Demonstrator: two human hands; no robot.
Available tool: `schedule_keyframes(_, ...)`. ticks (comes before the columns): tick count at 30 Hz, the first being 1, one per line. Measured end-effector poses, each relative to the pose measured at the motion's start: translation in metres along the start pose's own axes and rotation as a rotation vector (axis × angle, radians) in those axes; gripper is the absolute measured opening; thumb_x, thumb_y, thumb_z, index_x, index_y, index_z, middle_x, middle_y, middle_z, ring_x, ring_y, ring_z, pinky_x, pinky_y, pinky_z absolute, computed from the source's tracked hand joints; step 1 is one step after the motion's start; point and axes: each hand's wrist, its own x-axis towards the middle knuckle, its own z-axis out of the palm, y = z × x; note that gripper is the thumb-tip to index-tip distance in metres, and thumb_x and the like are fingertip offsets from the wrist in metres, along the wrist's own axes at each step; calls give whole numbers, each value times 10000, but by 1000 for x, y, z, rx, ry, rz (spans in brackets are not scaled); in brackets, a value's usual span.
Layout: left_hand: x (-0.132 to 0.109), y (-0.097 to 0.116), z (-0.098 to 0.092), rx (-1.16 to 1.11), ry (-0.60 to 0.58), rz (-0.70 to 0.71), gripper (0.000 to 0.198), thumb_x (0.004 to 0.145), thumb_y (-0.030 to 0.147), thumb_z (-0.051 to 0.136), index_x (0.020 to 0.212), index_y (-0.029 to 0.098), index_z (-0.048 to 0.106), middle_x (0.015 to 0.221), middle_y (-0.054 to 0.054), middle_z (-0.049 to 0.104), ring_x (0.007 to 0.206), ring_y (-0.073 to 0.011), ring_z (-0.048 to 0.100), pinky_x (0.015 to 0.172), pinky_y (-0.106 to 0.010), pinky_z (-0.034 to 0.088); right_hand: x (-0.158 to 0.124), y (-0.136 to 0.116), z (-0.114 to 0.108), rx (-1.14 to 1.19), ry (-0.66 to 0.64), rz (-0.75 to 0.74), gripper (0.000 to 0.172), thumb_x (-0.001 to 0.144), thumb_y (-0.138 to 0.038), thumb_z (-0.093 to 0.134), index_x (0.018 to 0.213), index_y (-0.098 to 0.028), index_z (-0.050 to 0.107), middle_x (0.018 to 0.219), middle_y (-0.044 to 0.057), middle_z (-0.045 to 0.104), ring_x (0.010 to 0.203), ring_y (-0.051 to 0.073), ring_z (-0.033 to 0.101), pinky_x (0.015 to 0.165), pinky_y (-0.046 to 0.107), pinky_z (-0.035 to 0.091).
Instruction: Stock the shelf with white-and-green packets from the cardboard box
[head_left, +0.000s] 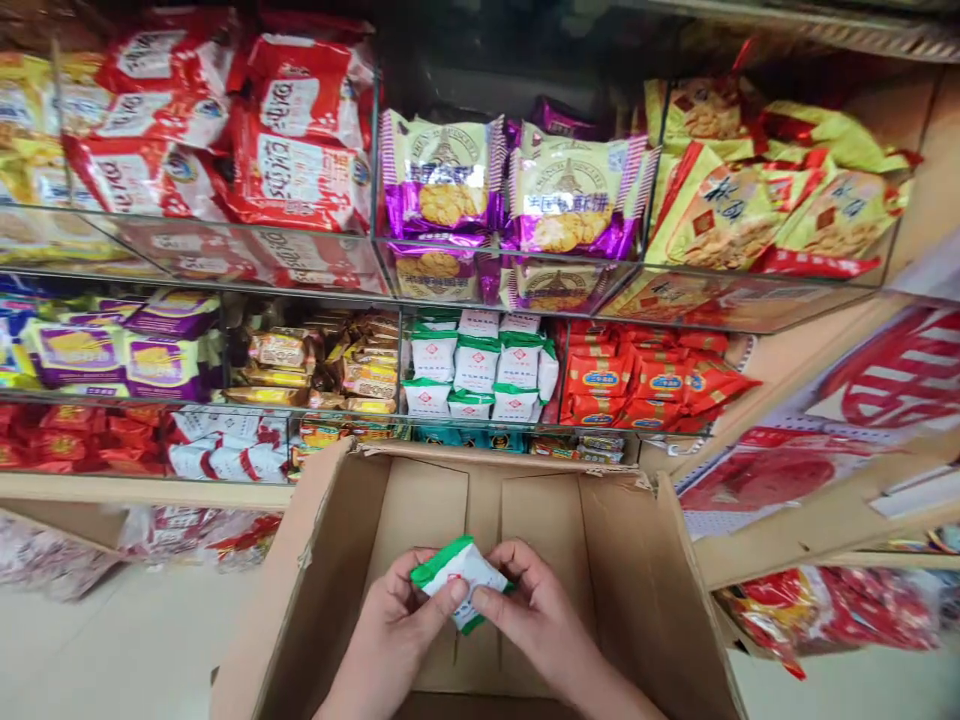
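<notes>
A small white snack packet with green ends (466, 577) is pinched between both my hands over an open cardboard box (427, 505). My left hand (409, 610) grips its left side, thumb on the front and fingers behind. On the right side my right hand (536, 610) holds it the same way. The packet tilts, with one green end up to the left and the other low. Beyond the box, a shelf bin holds stacked white-and-green packets (476, 365) that look the same.
Red-orange packets (630, 375) and gold-brown packets (281, 350) flank that bin. Above are purple-and-cream biscuit packets (574, 185), red-and-white bags (300, 140) and yellow bags (720, 210) behind clear shelf fronts. A wooden shelf frame (787, 520) runs along the right.
</notes>
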Motion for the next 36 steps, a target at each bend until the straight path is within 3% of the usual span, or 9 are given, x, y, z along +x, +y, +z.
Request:
schedule_keyframes(5, -4, 6, -12, 83, -113, 44, 179, 664, 259, 692, 778, 181, 580, 682, 5, 648, 648, -128, 569, 608, -217, 462, -1, 3, 0, -119, -131, -43, 208, 761, -352, 580, 831, -160, 538, 743, -4, 514, 692, 100, 454, 637, 221, 367)
schedule_keyframes(9, -2, 8, -8, 124, -108, 148, 378, 751, 278, 571, 1066, 256, 363, 850, -11, 641, 780, -162, 612, 707, -315, 502, 8, -5, 6, -30, -55, -32, 232, 751, -368, 587, 826, -154, 540, 716, -6, 519, 658, 95, 458, 607, 214, 373)
schedule_keyframes(11, 6, 18, -6, 194, -74, 234, 411, 774, 257, 522, 1104, 273, 277, 860, -13, 622, 796, -174, 612, 704, -341, 506, 15, -12, 8, 10, 8, -21, 275, 732, -393, 597, 849, -151, 540, 739, 5, 535, 672, 102, 471, 618, 219, 385)
schedule_keyframes(15, 52, 72, -6, 460, 65, 459, 200, 760, 241, 517, 951, 238, 458, 850, -25, 586, 829, -200, 574, 754, -350, 465, 22, -20, 4, -10, 37, 12, 303, 731, -411, 578, 879, -148, 544, 780, 26, 554, 700, 113, 493, 623, 228, 397)
schedule_keyframes(18, 101, 124, -4, 655, 154, 622, 300, 726, 183, 523, 1024, 208, 508, 963, -51, 580, 945, -234, 534, 859, -387, 404, 16, -16, -1, -55, -29, 104, 240, 741, -368, 560, 792, -133, 559, 667, 6, 535, 616, 96, 479, 579, 221, 377)
schedule_keyframes(21, 137, 153, 6, 821, 229, 755, 330, 730, 135, 479, 1053, 180, 526, 1030, -69, 573, 1015, -247, 501, 912, -397, 358, 6, -2, -4, -33, -39, 192, 179, 721, -310, 571, 757, -136, 554, 628, -14, 520, 596, 85, 479, 576, 212, 369)
schedule_keyframes(26, 159, 146, 20, 993, 312, 856, 331, 786, 127, 402, 1079, 175, 546, 997, -63, 617, 965, -209, 540, 862, -335, 410, -3, 18, -5, -41, -45, 271, 102, 702, -234, 556, 713, -135, 531, 599, -30, 500, 557, 67, 451, 525, 187, 332)
schedule_keyframes(31, 178, 153, 28, 1151, 512, 877, 238, 826, 132, 405, 974, 131, 591, 999, -104, 603, 1005, -226, 521, 879, -402, 393, -2, 23, -6, -90, -63, 286, 85, 691, -207, 538, 710, -127, 561, 592, -29, 506, 548, 62, 442, 528, 186, 329)
schedule_keyframes(36, 198, 165, 35, 1368, 488, 863, 226, 835, 283, 497, 1011, 156, 560, 1084, -63, 582, 996, -217, 540, 861, -454, 406, -2, 33, -5, -102, -121, 325, 104, 668, -197, 564, 740, -127, 591, 585, -28, 512, 529, 64, 431, 490, 177, 312)
